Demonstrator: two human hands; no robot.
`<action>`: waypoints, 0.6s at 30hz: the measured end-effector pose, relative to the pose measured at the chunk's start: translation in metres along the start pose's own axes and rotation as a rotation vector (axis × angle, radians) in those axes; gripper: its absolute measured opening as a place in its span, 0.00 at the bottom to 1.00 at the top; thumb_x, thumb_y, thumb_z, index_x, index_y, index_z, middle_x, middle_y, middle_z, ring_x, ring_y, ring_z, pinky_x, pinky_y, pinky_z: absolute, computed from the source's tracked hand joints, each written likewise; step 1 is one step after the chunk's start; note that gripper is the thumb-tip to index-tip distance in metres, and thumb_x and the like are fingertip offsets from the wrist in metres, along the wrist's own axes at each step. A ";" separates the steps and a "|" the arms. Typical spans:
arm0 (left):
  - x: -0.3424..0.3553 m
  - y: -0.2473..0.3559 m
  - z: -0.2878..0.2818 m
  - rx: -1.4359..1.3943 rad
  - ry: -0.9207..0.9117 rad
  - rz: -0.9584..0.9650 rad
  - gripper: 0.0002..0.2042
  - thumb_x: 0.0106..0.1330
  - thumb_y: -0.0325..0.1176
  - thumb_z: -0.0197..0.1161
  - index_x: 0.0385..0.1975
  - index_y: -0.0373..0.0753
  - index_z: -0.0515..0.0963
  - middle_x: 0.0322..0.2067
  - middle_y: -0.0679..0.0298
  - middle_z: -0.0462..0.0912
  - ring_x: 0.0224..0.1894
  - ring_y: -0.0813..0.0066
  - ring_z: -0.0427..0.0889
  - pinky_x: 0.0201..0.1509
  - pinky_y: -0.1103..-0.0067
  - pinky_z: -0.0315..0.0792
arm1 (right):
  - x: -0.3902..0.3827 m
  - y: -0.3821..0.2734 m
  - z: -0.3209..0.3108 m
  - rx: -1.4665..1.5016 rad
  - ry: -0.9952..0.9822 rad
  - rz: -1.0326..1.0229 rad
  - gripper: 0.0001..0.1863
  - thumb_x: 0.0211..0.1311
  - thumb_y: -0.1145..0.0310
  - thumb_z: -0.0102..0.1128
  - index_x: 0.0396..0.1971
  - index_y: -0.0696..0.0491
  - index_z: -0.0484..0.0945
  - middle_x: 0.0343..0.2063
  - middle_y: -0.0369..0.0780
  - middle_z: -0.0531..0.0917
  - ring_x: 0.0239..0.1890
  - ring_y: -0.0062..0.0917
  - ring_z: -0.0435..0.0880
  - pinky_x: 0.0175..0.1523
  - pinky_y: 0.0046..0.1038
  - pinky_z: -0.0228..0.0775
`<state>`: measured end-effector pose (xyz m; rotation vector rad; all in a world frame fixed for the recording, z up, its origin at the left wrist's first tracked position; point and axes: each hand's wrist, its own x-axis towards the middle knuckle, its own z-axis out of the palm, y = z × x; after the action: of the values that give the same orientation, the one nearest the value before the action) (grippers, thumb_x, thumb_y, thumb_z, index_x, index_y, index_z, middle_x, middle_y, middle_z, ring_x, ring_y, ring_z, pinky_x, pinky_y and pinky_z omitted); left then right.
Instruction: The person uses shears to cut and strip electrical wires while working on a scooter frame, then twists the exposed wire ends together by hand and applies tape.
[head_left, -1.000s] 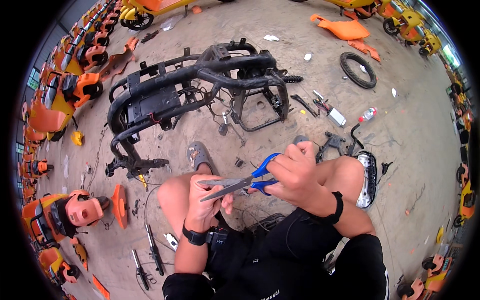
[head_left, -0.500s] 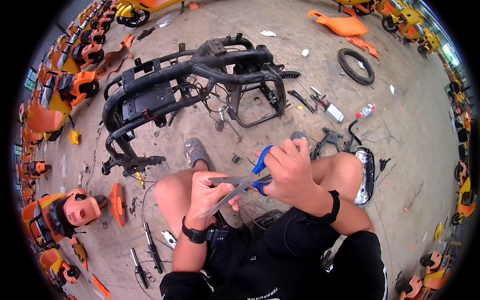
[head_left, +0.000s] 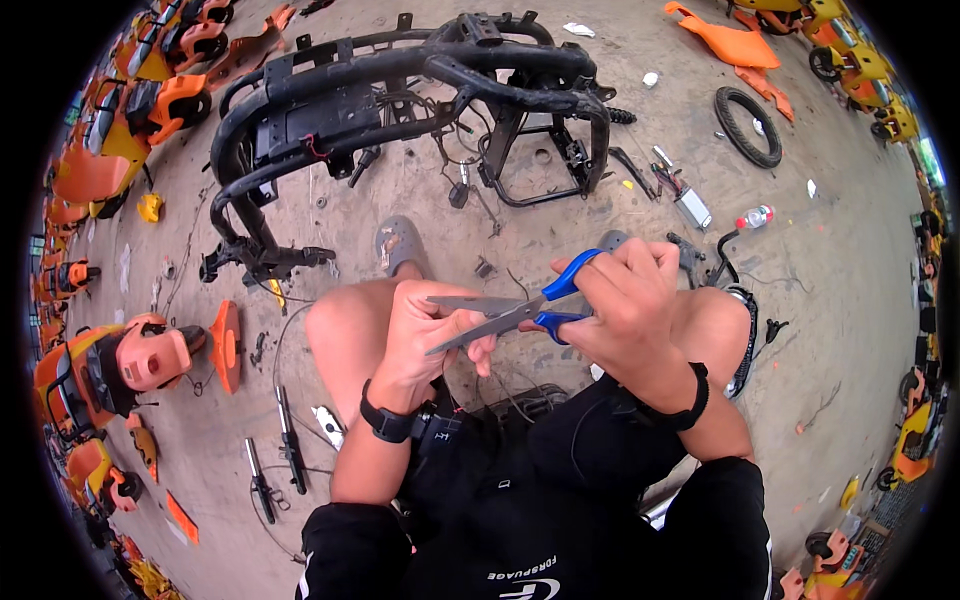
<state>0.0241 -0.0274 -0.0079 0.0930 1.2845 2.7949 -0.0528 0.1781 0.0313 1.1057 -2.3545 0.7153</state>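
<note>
The right hand (head_left: 630,300) is grasping the scissors (head_left: 527,311) by their blue handles (head_left: 572,273), in the air between the bent knees (head_left: 340,320). The two metal blades (head_left: 490,326) stand apart and point toward the left hand (head_left: 415,325), whose fingers are curled close to them; whether these fingers pinch something thin, I cannot tell. The scissors look light and rigid, perhaps a little smooth at the handles. The handle loops seem the safest place to hold, and the edges the worst. Beyond, a black scooter frame (head_left: 400,85) rests on the floor (head_left: 560,230).
</note>
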 end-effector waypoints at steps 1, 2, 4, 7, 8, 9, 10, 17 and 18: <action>-0.001 0.001 0.000 -0.001 0.002 -0.011 0.12 0.64 0.28 0.61 0.35 0.20 0.79 0.20 0.53 0.80 0.16 0.74 0.77 0.18 0.78 0.77 | 0.000 0.000 0.000 -0.009 -0.018 -0.004 0.18 0.32 0.57 0.70 0.24 0.51 0.78 0.21 0.31 0.72 0.27 0.25 0.69 0.40 0.32 0.53; 0.000 0.002 0.001 -0.002 -0.003 -0.022 0.12 0.64 0.28 0.62 0.35 0.20 0.79 0.20 0.53 0.80 0.16 0.74 0.77 0.18 0.79 0.77 | -0.001 0.001 -0.001 -0.023 -0.032 -0.007 0.18 0.32 0.57 0.70 0.23 0.51 0.78 0.21 0.31 0.72 0.27 0.25 0.69 0.40 0.32 0.53; 0.002 0.005 0.005 -0.013 -0.011 -0.040 0.11 0.63 0.28 0.62 0.34 0.21 0.79 0.19 0.54 0.80 0.16 0.75 0.76 0.18 0.79 0.77 | -0.003 0.003 -0.002 -0.035 -0.046 -0.011 0.19 0.31 0.57 0.71 0.26 0.51 0.80 0.21 0.30 0.73 0.27 0.25 0.69 0.40 0.31 0.53; 0.002 0.008 0.006 -0.006 -0.003 -0.044 0.10 0.62 0.25 0.62 0.34 0.21 0.80 0.19 0.54 0.80 0.16 0.75 0.77 0.18 0.79 0.77 | -0.001 0.004 0.000 -0.033 -0.031 -0.024 0.24 0.30 0.56 0.73 0.33 0.52 0.83 0.22 0.29 0.75 0.27 0.24 0.68 0.42 0.30 0.52; 0.002 0.008 0.005 0.034 0.005 -0.039 0.09 0.62 0.25 0.62 0.34 0.21 0.80 0.20 0.54 0.80 0.16 0.75 0.78 0.19 0.79 0.77 | -0.001 0.003 0.001 -0.034 -0.026 -0.028 0.25 0.31 0.55 0.73 0.34 0.52 0.83 0.22 0.29 0.75 0.27 0.25 0.69 0.42 0.30 0.52; 0.000 0.009 0.004 0.073 0.012 -0.034 0.09 0.61 0.24 0.63 0.34 0.22 0.80 0.20 0.54 0.81 0.17 0.74 0.79 0.19 0.80 0.78 | 0.000 0.003 0.003 -0.035 -0.021 -0.033 0.27 0.31 0.53 0.74 0.35 0.52 0.83 0.23 0.30 0.75 0.28 0.25 0.69 0.42 0.30 0.52; 0.000 0.009 0.004 0.113 0.020 -0.029 0.08 0.61 0.23 0.63 0.33 0.22 0.80 0.20 0.54 0.81 0.17 0.74 0.80 0.19 0.80 0.78 | 0.001 0.001 0.003 -0.032 -0.029 -0.022 0.28 0.31 0.52 0.74 0.36 0.52 0.82 0.23 0.30 0.74 0.29 0.25 0.69 0.42 0.30 0.52; 0.001 0.014 0.007 0.222 0.023 -0.053 0.06 0.60 0.22 0.63 0.33 0.23 0.80 0.22 0.53 0.82 0.19 0.70 0.82 0.21 0.80 0.78 | 0.001 -0.006 0.004 -0.070 -0.057 0.024 0.29 0.31 0.54 0.72 0.37 0.53 0.81 0.25 0.31 0.73 0.30 0.25 0.69 0.42 0.31 0.53; -0.001 0.013 0.005 0.230 0.031 -0.052 0.06 0.61 0.21 0.63 0.33 0.23 0.80 0.22 0.53 0.82 0.19 0.69 0.82 0.21 0.80 0.78 | 0.001 -0.007 0.004 -0.081 -0.059 0.024 0.27 0.31 0.56 0.71 0.37 0.54 0.81 0.25 0.31 0.73 0.30 0.25 0.69 0.42 0.32 0.53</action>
<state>0.0246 -0.0322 0.0046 0.0267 1.5863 2.6054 -0.0482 0.1711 0.0300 1.0790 -2.4277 0.5977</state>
